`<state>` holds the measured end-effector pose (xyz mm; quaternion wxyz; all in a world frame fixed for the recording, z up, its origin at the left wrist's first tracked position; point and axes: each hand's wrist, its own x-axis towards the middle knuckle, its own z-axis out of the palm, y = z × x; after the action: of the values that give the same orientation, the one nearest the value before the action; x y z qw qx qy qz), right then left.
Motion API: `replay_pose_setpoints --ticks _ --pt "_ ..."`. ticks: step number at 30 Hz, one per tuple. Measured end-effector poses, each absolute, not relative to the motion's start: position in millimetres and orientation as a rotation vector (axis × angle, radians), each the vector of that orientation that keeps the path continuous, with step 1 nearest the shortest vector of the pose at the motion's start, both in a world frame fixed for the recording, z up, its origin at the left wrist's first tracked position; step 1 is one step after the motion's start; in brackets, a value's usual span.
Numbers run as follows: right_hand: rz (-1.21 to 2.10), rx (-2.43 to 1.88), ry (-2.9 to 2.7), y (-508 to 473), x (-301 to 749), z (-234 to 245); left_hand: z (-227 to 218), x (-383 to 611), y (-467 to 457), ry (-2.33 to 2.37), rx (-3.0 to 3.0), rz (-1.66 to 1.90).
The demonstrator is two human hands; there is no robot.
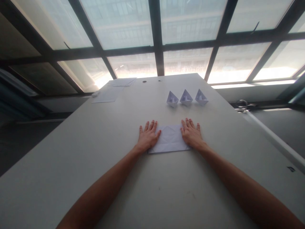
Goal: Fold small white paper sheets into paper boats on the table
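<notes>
A creased white sheet of paper (169, 139) lies flat on the grey table (119, 178) in front of me. My left hand (148, 136) rests flat on the sheet's left edge, fingers stretched out. My right hand (191, 135) lies flat on its right edge, fingers spread. Neither hand grips anything. Beyond the sheet, three folded paper boats stand in a row: the left boat (172, 99), the middle boat (186, 97) and the right boat (201, 97).
A stack of white sheets (121, 82) and a single sheet (107, 94) lie at the table's far left. Two small dark holes (144, 81) mark the far edge. Large windows rise behind. Scissors (243, 105) rest on a ledge at right.
</notes>
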<state>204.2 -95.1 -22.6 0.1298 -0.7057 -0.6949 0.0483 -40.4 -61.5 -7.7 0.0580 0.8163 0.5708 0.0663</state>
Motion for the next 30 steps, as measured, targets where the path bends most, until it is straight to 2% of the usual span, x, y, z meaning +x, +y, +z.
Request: replay_pose_setpoints --ticks 5,9,17,24,30 --pt "0.076 -2.083 -1.96 -95 204 -23 -5 -40 -57 1.847 2.506 0.336" --pt "0.056 -2.077 -1.929 -95 203 -25 7 -29 -70 1.615 2.746 0.478" --pt "0.183 -1.76 -2.142 -93 204 -19 -3 -16 -90 1.258 2.797 0.168" --pt "0.098 -1.678 -2.061 -93 203 -14 4 -19 -85 1.244 2.845 0.298" --pt "0.155 -1.592 -1.981 -93 205 -6 9 -16 -89 1.329 2.803 0.405"
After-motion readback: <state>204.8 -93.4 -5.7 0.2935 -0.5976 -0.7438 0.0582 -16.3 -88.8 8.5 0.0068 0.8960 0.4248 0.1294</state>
